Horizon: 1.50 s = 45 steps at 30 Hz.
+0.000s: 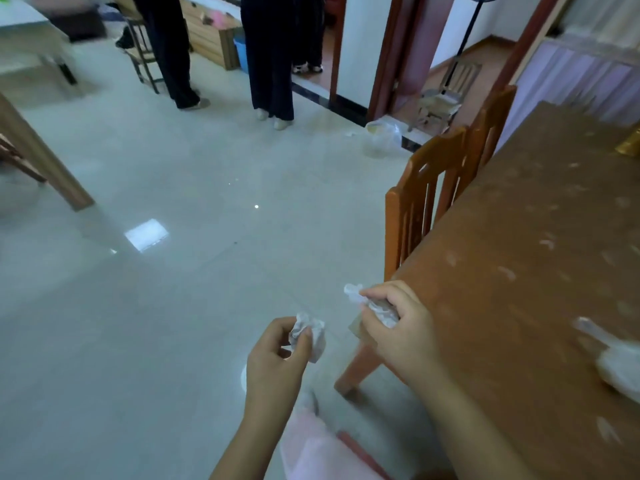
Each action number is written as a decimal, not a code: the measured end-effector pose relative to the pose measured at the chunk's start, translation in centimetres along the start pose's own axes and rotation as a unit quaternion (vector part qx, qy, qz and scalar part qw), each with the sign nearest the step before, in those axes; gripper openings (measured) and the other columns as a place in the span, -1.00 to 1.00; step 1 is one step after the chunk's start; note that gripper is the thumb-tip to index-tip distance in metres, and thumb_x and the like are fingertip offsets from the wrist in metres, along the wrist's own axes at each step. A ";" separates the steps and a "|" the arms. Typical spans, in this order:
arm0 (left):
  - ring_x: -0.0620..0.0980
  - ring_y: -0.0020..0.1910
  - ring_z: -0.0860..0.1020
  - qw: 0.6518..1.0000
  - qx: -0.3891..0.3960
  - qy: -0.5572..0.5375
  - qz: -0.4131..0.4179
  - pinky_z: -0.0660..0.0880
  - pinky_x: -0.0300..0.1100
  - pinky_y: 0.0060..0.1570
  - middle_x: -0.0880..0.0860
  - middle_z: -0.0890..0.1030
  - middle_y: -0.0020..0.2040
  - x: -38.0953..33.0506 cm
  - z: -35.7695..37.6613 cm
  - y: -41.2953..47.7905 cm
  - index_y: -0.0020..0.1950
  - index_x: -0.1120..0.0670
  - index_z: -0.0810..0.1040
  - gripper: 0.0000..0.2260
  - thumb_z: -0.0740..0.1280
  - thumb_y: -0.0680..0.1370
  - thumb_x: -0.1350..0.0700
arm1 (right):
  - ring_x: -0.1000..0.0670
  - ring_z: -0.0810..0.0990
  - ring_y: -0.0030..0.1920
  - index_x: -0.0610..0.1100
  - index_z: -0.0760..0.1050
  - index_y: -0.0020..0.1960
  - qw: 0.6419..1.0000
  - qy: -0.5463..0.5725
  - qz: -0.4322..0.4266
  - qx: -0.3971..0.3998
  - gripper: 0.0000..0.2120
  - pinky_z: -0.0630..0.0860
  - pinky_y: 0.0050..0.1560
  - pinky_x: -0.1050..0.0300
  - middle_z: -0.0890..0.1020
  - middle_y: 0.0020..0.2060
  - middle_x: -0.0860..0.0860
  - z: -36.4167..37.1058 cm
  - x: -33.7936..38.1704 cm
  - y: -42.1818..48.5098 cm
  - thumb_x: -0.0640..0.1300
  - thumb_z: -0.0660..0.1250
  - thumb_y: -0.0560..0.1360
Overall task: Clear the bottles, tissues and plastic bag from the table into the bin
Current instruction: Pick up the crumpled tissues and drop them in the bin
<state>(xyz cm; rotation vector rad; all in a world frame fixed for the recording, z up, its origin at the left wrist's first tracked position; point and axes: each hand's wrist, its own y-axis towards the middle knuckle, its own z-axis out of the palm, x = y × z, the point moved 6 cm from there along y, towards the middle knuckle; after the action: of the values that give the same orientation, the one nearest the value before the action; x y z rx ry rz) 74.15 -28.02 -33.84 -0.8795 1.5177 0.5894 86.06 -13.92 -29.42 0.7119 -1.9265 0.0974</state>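
**Two tissues in hand, beside the tabletop**

I see a crumpled white tissue (pixel 309 336) pinched between the thumb and fingertips of my left hand (pixel 277 363), held out over the pale floor (pixel 173 289). At about 2 o'clock from it, my right hand (pixel 398 320) is curled closed around a second tissue wad (pixel 372 304); one white end pokes out past the thumb toward 10 o'clock. Both hands are closed on their loads and sit near each other without touching.

At 3 o'clock from the right hand runs the brown patterned tabletop (pixel 519 237). On it, far out toward 4 o'clock at the frame's edge, lies a blurred clear plastic bag (pixel 616 362); I cannot tell what it contains. At 1 o'clock, at the far right edge, a gold-coloured object (pixel 631 145) sits on the tabletop, too cropped to identify.

Two orange wooden chairs (pixel 433 188) stand pushed against the tabletop's near side, at 12 o'clock from my right hand. Below my forearms, at 6 o'clock, is something pink and translucent (pixel 311 448), too blurred to name.

Farther off, at 12 o'clock on the floor by a doorway, lies another clear bag (pixel 382 136). Two people in dark trousers (pixel 266 57) stand at 11 o'clock, with a blue bucket (pixel 240 51) between them against a wooden crate (pixel 211 39).
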 end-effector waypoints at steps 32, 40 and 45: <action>-0.28 -0.38 0.46 0.946 0.281 0.064 0.148 0.35 -0.47 -0.32 -0.29 0.56 -0.32 -15.2 18.1 56.9 -0.28 -0.10 0.51 -0.79 0.33 0.47 0.20 | 0.13 0.57 -0.13 0.09 0.51 -0.21 0.956 0.030 0.139 -0.256 -0.77 0.44 -0.12 0.40 0.62 -0.17 -0.02 8.2 -5.8 48.8 -0.25 0.40 0.39; -0.24 -0.42 0.41 0.941 0.314 0.039 0.122 0.35 -0.45 -0.37 -0.23 0.56 -0.36 -17.1 24.3 68.8 -0.25 -0.07 0.54 -0.83 0.34 0.47 0.18 | 0.22 0.55 -0.17 0.11 0.49 -0.22 0.947 0.007 0.144 -0.288 -0.74 0.41 -0.19 0.48 0.59 -0.22 0.12 8.6 -8.4 60.5 -0.25 0.41 0.37; -0.24 -0.43 0.41 0.928 0.345 0.037 0.135 0.35 -0.42 -0.36 -0.23 0.57 -0.35 -18.5 32.8 74.6 -0.24 -0.07 0.55 -0.82 0.33 0.47 0.21 | 0.22 0.55 -0.15 0.14 0.47 -0.21 0.938 -0.015 0.144 -0.315 -0.72 0.43 -0.16 0.45 0.60 -0.19 0.11 5.2 -13.0 67.7 -0.26 0.40 0.38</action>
<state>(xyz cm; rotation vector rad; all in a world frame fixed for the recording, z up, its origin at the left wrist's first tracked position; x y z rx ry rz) 33.46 44.90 -29.66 -0.1502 1.7607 0.1763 50.62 45.37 -26.54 0.0005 -1.9231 -0.3415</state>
